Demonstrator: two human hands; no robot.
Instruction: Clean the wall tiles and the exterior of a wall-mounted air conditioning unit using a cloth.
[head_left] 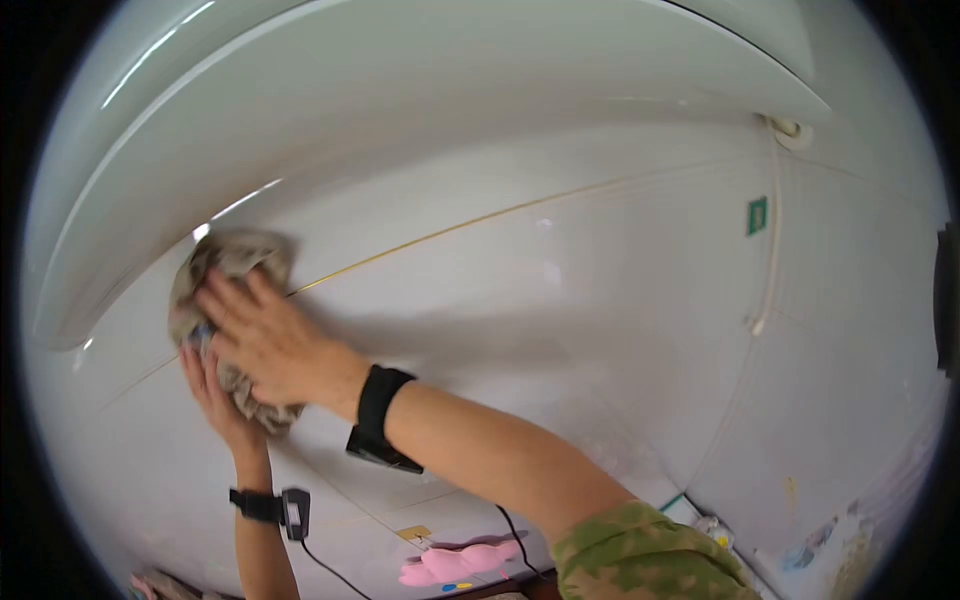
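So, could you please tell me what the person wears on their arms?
Right hand: bare, black wristband with a black unit, camouflage sleeve. Left hand: bare, black wrist strap carrying a small device with a black cable.

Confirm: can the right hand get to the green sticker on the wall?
Probably yes: the right hand lies on the cloth, the wall is bare across to the green sticker; a white cord hangs beside.

Pink toy (455,565), green sticker (757,215), white cord (771,270)
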